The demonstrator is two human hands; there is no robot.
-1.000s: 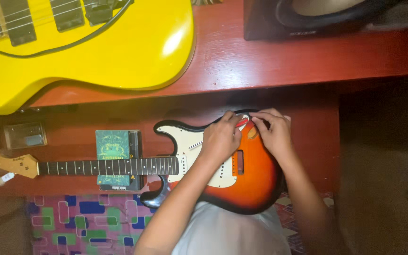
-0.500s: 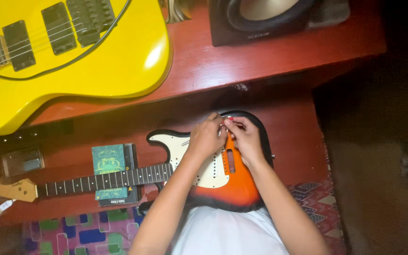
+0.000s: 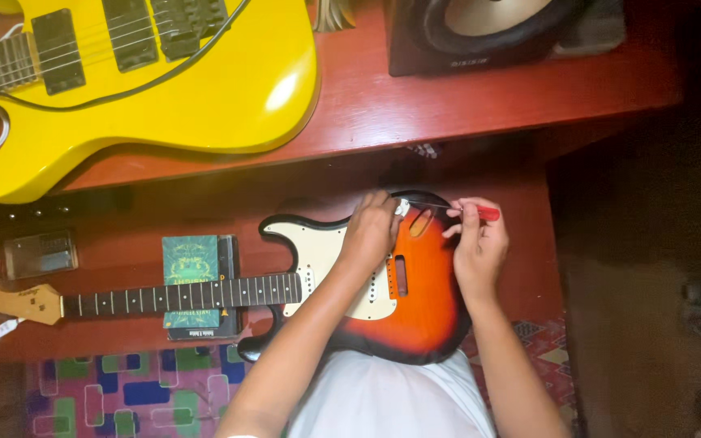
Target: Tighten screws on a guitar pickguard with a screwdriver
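Observation:
A sunburst electric guitar (image 3: 415, 312) with a cream pickguard lies flat on a low red table (image 3: 521, 268), its neck (image 3: 180, 296) pointing left. My left hand (image 3: 371, 231) rests on the upper edge of the body, fingers pinching a small silver part near an open cavity. My right hand (image 3: 476, 243) holds a red-handled screwdriver (image 3: 468, 210), its thin shaft pointing left toward that part.
A yellow electric guitar (image 3: 148, 89) lies on the higher red shelf behind, beside a dark speaker (image 3: 488, 32). Green boxes (image 3: 192, 272) prop the neck. A metal pickup cover (image 3: 40, 254) sits at left. A patterned mat (image 3: 123, 393) lies below.
The view shifted, so the guitar sits slightly lower-left in frame. My right hand has pulled away to the right from my left hand, showing the red screwdriver.

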